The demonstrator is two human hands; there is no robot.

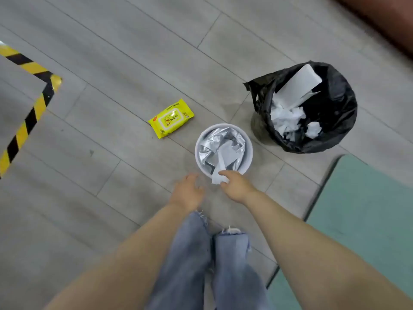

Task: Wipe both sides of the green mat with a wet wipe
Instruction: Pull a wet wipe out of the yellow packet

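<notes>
1. My right hand point(234, 185) pinches a white wet wipe point(223, 163) that trails up out of the silver-lined white tub point(224, 149).
2. My left hand point(187, 192) hangs relaxed beside it, holding nothing.
3. I judge the wiping not yet begun: the green mat point(362, 211) lies flat on the floor, to the right of my right hand and apart from it.
4. Both sides remain to do.

bare forearms point(301, 247), no sleeves; pale blue jeans point(190, 265) with frayed hems.
</notes>
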